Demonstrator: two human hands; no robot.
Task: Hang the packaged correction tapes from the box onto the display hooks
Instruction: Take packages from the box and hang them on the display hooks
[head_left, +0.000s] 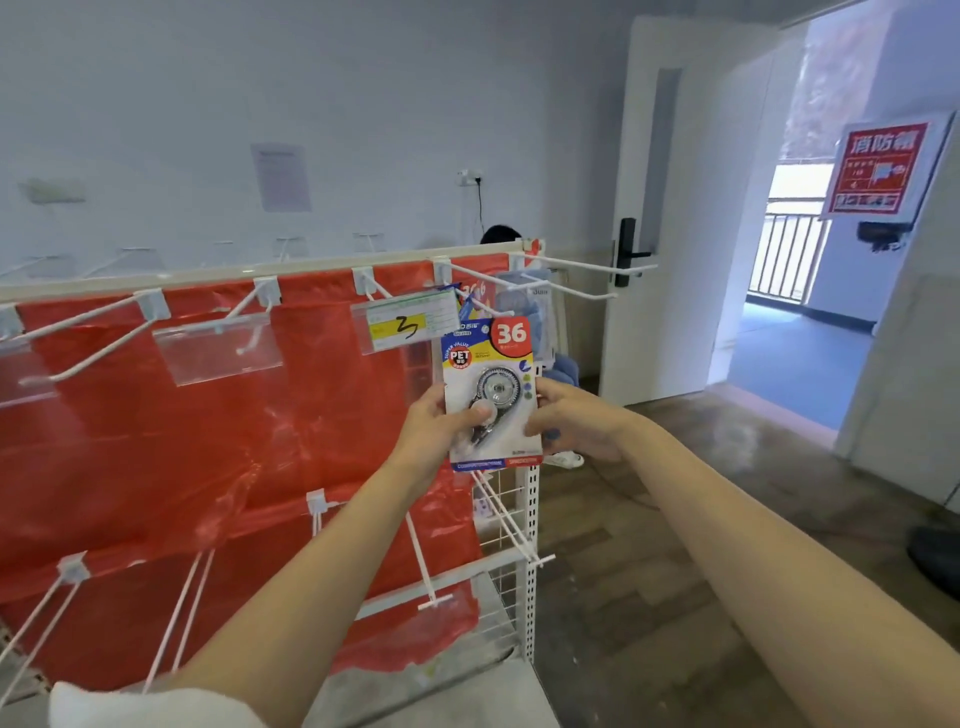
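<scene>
A packaged correction tape (493, 379), a card with a red "36" circle and a clear blister, is held upright in front of the rack. My left hand (441, 423) grips its left edge with the thumb on the blister. My right hand (571, 421) holds its right edge. The card's top sits at the front end of a white display hook (470, 280) on the top rail. Behind it on that hook hang other packages (535, 306), partly hidden. The box is not in view.
A white rack with a red plastic sheet (208, 441) carries several bare hooks in two rows. A price label holder (405, 319) marked "3" hangs left of the card. A long hook (587, 267) juts right. A person sits behind the rack. An open door (670, 208) stands at right.
</scene>
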